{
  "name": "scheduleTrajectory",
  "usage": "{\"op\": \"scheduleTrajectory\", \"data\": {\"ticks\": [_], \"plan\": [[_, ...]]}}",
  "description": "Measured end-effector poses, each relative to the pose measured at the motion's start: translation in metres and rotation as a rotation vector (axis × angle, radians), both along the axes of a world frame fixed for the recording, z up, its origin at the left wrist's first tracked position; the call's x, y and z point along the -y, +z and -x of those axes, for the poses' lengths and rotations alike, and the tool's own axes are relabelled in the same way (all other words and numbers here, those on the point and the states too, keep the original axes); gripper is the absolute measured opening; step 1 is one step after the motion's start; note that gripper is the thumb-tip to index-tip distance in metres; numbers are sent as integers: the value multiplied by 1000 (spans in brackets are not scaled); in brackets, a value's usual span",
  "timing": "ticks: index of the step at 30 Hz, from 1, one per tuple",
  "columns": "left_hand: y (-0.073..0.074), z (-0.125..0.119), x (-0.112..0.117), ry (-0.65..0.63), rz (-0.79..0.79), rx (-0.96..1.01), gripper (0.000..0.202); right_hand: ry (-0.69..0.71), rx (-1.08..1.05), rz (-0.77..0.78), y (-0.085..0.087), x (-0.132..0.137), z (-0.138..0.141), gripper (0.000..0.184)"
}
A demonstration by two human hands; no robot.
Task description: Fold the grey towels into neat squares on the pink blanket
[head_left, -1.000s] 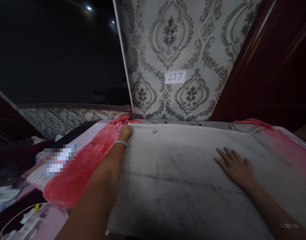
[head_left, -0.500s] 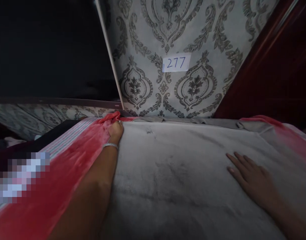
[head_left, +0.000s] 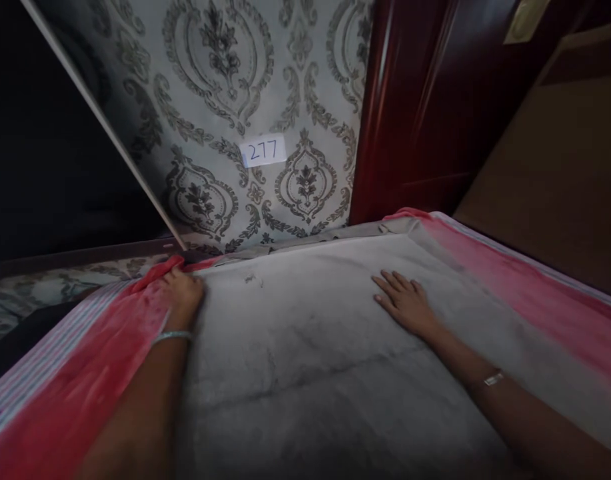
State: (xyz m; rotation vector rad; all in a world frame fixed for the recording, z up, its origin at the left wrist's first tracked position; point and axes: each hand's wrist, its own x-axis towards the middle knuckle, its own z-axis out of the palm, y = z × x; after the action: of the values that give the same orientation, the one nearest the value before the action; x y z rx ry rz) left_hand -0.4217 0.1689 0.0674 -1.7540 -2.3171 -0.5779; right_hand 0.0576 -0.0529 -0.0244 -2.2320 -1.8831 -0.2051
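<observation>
A grey blanket (head_left: 295, 320) lies spread out, with a faint crease across it and dark marks near its far left corner. My left hand (head_left: 185, 291) rests at that corner, its fingers loosely stretched over the edge where grey meets a red blanket (head_left: 105, 360). A bracelet circles that wrist. Flat on the grey surface, toward the far right, lies my right hand (head_left: 408, 307) with its fingers spread. It holds nothing.
Striped cloth (head_left: 70, 340) borders the red on the left. Beyond the far edge stands a patterned wall with a paper marked 277 (head_left: 262, 151). A dark screen (head_left: 60, 147) is at left, a dark red door (head_left: 425, 100) and a brown panel (head_left: 560, 153) at right.
The view has swung to the right, showing more of the right side. My left hand has loosened from a closed grip at the corner. My right hand has moved farther up the blanket.
</observation>
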Motion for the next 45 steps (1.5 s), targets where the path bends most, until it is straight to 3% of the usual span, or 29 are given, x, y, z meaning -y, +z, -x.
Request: {"op": "scheduleTrajectory", "data": {"ticks": [2, 4, 7, 10, 13, 16, 21, 24, 28, 31, 36, 40, 45], "plan": [[1, -37, 18, -179, -26, -110, 63, -5, 0, 24, 3, 0, 2, 62], [-2, -83, 38, -452, 132, -156, 63, -15, -3, 56, 6, -1, 3, 63], [-15, -147, 65, -700, 347, -168, 64, 23, -12, 118, 13, -4, 4, 63], [-32, -184, 83, -768, 363, -178, 66, 184, -20, 178, 20, -15, -2, 63], [-45, -192, 87, -755, 333, -169, 67, 335, -28, 200, 26, -39, -20, 64], [-50, -188, 81, -761, 329, -160, 66, 305, -26, 217, 30, -71, -52, 64], [-55, -184, 72, -756, 337, -171, 65, 17, -65, 201, 30, -114, -109, 66], [-57, -187, 72, -759, 346, -192, 66, -91, -85, 166, 24, -124, -123, 67], [-52, -179, 67, -735, 316, -246, 66, -88, -83, 139, 18, -125, -126, 67], [-44, -148, 47, -621, 269, -284, 65, -81, -87, 138, 17, -123, -126, 67], [-36, -59, 2, -441, 366, -170, 61, -92, -87, 162, 16, -125, -127, 67], [-43, -9, -19, -449, 349, -108, 60, -90, -72, 149, 11, -128, -133, 67], [-47, 11, -20, -550, 278, 82, 64, -184, -84, 158, 5, -129, -152, 70]]}}
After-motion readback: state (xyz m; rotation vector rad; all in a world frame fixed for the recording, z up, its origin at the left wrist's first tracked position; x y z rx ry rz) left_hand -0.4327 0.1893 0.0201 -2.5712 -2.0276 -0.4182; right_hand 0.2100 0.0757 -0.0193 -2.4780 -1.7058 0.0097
